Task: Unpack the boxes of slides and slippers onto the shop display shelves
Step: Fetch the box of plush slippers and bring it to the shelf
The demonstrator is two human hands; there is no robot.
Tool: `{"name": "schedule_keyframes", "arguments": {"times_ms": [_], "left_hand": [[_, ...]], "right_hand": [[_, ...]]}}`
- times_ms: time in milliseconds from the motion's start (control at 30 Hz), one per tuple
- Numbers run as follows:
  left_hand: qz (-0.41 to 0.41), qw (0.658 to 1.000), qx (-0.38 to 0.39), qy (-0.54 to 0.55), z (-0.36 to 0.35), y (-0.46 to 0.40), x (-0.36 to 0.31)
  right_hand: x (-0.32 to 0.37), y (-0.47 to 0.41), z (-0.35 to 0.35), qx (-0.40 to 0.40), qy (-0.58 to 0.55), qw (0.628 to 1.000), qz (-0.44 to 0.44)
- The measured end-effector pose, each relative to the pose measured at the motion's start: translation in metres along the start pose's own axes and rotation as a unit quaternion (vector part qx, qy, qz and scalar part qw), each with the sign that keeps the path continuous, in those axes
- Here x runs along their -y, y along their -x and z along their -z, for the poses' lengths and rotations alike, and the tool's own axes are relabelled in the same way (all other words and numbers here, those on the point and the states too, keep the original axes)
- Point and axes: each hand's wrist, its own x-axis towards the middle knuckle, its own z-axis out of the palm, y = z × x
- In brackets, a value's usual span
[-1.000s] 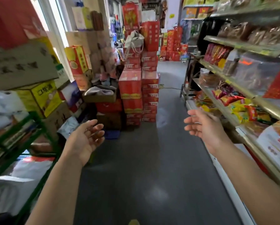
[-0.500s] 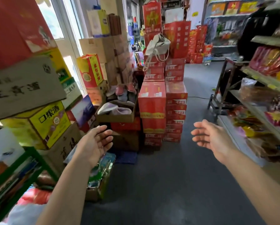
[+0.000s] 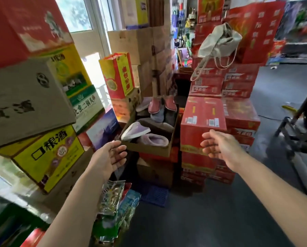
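Observation:
An open brown cardboard box [image 3: 149, 149] of slippers sits on stacked cartons ahead of me. Inside lie a lilac fuzzy slipper [image 3: 153, 139] and a pale slipper [image 3: 135, 131] on its side, with grey ones behind. A pair of pink slippers [image 3: 162, 104] rests further back. My left hand [image 3: 110, 155] is held out, fingers relaxed and empty, just left of the box's near corner. My right hand [image 3: 218, 145] is also empty with loose fingers, in front of the red cartons to the right of the box.
Red cartons [image 3: 202, 118] are stacked high on the right, with a beige cloth bag [image 3: 218, 41] on top. Yellow and brown boxes [image 3: 42, 154] crowd the left. Snack packets [image 3: 113, 196] fill a low box by my left arm. Grey floor runs right, past a metal shelf frame [image 3: 291, 125].
I have moved forward and turned left toward the slipper box. Both hands stayed raised and empty and are now much closer to the box. The snack shelves on the right have left the view.

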Motion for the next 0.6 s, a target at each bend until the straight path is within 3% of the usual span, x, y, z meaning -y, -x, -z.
{"name": "schedule_keyframes", "arguments": {"times_ms": [333, 600], "left_hand": [[0.047, 0.998, -0.018, -0.050, -0.015, -0.242, -0.053], [0.109, 0.990, -0.026, -0.085, -0.015, -0.461, -0.082]], "right_hand": [[0.003, -0.217, -0.092, 0.025, -0.002, 0.998, -0.062], [-0.045, -0.389, -0.173, -0.064, 0.019, 0.982, -0.178]]}}
